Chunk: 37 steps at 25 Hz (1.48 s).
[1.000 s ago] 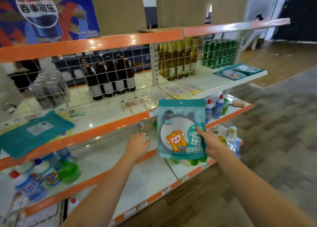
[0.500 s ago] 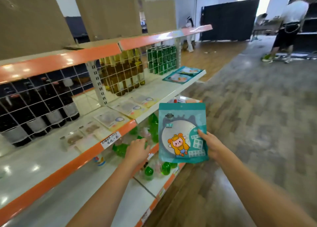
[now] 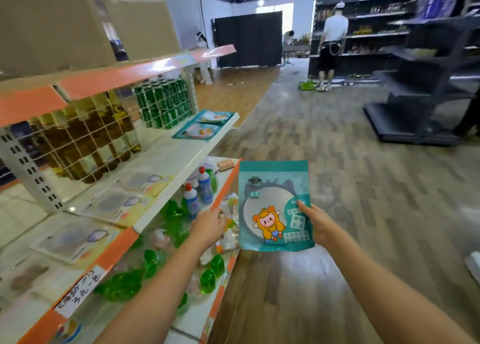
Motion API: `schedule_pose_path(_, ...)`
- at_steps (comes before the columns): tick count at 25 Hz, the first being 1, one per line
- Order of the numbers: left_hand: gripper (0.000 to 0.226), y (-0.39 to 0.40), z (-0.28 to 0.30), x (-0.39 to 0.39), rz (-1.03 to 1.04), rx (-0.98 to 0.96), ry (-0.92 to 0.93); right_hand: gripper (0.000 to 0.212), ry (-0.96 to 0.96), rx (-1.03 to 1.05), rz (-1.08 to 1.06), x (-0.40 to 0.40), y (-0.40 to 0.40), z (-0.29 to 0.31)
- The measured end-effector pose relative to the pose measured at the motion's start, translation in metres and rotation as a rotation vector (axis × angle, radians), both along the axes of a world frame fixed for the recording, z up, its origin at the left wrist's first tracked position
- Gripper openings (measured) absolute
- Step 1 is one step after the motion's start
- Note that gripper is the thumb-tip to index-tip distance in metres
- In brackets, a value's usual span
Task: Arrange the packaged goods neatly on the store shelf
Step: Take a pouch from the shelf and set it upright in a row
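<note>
The right hand pinches a teal plastic pouch with a cartoon figure upright, off the shelf; two like pouches already lie on the white middle shelf. The left hand hovers, fingers loosely curled, empty.

Teal pouch glossy plastic film — shelf smooth white-painted metal — floor shiny wood-look.

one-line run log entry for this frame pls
phase: carrying | right hand: holds teal pouch upright, off shelf | left hand: over lower shelf goods, empty | matching pouches: flat at shelf end
</note>
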<state>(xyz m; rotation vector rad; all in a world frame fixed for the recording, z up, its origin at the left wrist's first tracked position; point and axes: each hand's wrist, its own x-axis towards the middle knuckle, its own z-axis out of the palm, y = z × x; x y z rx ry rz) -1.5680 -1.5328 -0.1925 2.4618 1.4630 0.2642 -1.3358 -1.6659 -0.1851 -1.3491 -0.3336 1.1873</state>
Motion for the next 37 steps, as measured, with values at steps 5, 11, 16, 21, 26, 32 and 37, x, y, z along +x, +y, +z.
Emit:
schedule_pose_path(5,0.032,0.028,-0.003,0.077,-0.088,0.013,-0.039,0.015,-0.010,0.011,-0.069,0.072,0.012,0.002)
schedule_pose_path(11,0.034,0.060,0.009,0.181,-0.111,0.011,-0.083,0.014,-0.050,0.020,-0.084,0.172,0.039,0.013)
schedule_pose_path(16,0.038,0.080,0.004,0.244,-0.117,0.008,-0.072,0.016,-0.087,0.031,-0.040,0.231,0.058,0.015)
schedule_pose_path(21,0.038,0.102,-0.010,0.288,-0.113,-0.027,-0.010,0.016,-0.068,0.005,-0.045,0.271,0.090,0.001)
schedule_pose_path(26,0.037,0.156,-0.011,0.320,-0.123,-0.035,0.027,0.015,-0.048,-0.017,-0.040,0.303,0.144,-0.006)
schedule_pose_path(32,0.037,0.244,0.001,0.353,-0.127,-0.016,0.026,0.017,-0.075,-0.008,-0.016,0.337,0.237,0.005)
schedule_pose_path(37,0.036,0.308,0.013,0.364,-0.104,0.009,-0.001,0.017,-0.076,0.018,0.034,0.351,0.313,0.013)
